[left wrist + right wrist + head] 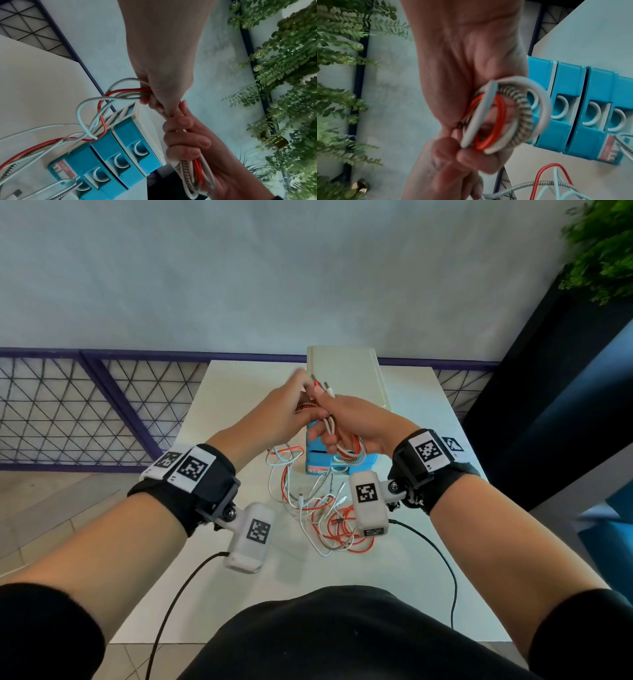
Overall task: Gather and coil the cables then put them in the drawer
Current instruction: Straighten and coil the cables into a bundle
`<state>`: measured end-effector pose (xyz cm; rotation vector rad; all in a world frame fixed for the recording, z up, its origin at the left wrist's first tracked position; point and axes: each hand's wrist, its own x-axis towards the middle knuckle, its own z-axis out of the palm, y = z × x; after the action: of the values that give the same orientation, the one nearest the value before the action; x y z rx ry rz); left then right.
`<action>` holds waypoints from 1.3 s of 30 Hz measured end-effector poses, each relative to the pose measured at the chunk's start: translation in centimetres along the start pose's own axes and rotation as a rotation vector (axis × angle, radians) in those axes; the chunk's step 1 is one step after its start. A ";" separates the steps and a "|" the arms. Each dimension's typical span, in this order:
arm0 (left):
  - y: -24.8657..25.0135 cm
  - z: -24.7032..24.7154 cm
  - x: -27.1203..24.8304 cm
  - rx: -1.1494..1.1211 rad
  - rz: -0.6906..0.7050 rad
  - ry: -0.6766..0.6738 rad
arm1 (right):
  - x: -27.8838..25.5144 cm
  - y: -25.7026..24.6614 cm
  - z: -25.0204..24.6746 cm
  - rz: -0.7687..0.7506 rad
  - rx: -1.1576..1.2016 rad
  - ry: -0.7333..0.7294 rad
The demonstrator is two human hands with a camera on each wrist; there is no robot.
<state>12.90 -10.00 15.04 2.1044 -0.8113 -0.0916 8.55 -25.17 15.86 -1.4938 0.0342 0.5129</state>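
Both hands meet above the blue drawer unit (318,465). My right hand (337,426) grips a small coil of cables (352,451): white, red and braided strands looped together (508,115). My left hand (301,405) pinches the same strands just beyond the coil (137,92), with plug ends (323,386) sticking up between the hands. From the left hand the cables trail down to a loose tangle (325,515) on the white table (239,412). The unit's drawers (120,148) are all closed.
The drawer unit has a cream top (346,371) and stands at the table's back middle. A purple mesh fence (85,405) runs behind the table. Plants (603,251) and a dark panel (548,392) are on the right. Black wrist-camera leads (178,594) hang near my body.
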 end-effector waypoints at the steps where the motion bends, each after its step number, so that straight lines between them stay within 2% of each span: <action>1: 0.0 0.0 0.0 -0.027 -0.008 0.045 | 0.0 0.1 -0.1 -0.011 0.048 -0.016; 4: -0.1 -0.3 0.3 -0.043 -0.074 0.119 | -0.1 0.5 -0.4 -0.052 0.204 -0.117; 7: -0.3 -0.7 0.6 -0.232 -0.150 0.033 | -0.3 0.9 -1.0 -0.102 0.262 -0.219; 9: -0.6 -1.0 0.5 -0.447 -0.193 -0.026 | -0.4 1.0 -1.2 -0.108 0.192 -0.210; 11: -1.0 -1.5 0.4 -0.565 -0.286 -0.082 | -0.6 0.6 -0.9 -0.100 0.103 -0.183; 13: -1.5 -1.7 0.3 -0.527 -0.364 -0.155 | -0.9 0.0 -0.6 -0.081 -0.018 -0.177; 16: -1.6 -1.8 0.2 -0.460 -0.381 -0.267 | -0.7 -0.2 -0.1 -0.060 -0.149 -0.119; 20: -1.4 -1.8 0.2 -0.351 -0.456 -0.289 | 0.0 0.1 0.1 -0.012 -0.076 -0.015; 23: -2.3 -1.8 -0.4 -0.235 -0.454 -0.290 | -0.2 -0.4 -0.3 0.013 0.010 0.051; 28: -3.4 -1.6 -1.5 -0.612 -0.460 -0.399 | -0.3 -0.9 -1.2 -0.024 -0.071 0.059; 34: -2.6 -1.8 -2.0 -1.008 -0.518 -0.496 | 0.3 -0.8 -2.0 -0.093 -0.168 0.141; 39: -2.6 -1.3 -2.5 -1.210 -0.529 -0.476 | 0.7 -0.9 -1.6 -0.118 -0.289 0.226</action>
<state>12.75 -6.54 13.41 1.0545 -0.2573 -1.1016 10.00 -26.50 16.30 -1.8196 0.0502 0.2590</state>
